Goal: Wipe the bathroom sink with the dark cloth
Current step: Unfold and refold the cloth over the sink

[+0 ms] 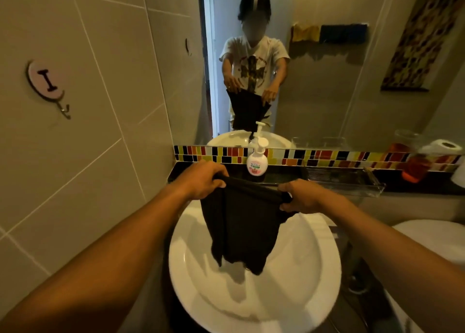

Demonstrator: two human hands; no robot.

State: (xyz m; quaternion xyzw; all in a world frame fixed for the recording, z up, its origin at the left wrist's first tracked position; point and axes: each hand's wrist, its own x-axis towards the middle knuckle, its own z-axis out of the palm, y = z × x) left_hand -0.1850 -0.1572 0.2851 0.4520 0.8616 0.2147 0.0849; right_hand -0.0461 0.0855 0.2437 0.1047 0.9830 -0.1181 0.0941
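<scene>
A dark cloth hangs spread out above the white round sink. My left hand pinches its upper left corner and my right hand pinches its upper right corner, stretching the top edge between them. The cloth's lower end dangles over the middle of the basin and hides the drain and tap area. The mirror ahead shows the same pose.
A white pump soap bottle stands on the dark ledge behind the sink. A clear tray lies to its right, then an orange-lidded jar and a toilet roll. A wall hook is on the left tiles; a toilet lid sits right.
</scene>
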